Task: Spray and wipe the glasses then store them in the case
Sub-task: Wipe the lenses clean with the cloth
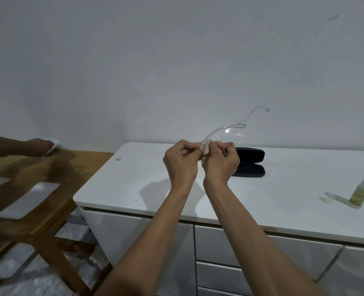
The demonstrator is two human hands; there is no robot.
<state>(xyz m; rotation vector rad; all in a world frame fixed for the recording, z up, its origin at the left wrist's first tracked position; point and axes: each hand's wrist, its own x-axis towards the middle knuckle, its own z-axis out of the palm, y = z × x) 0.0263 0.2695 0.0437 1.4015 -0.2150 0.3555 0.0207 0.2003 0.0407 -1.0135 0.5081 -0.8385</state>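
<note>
Now both hands work above the counter's [155,189] back edge, left hand [180,162] pinching the glasses [230,135], right hand [221,162] pinching the cloth [205,147] on a lens, the case [249,162] lying open behind, ready.

Legible text — none. Small clear plastic spray bottle with a green-and-red label [360,193], right edge of the frame on the glossy white cabinet top [134,189]: print present but too blurred to read. Small grey-green mark [118,159] near the top's left corner — unreadable.
</note>
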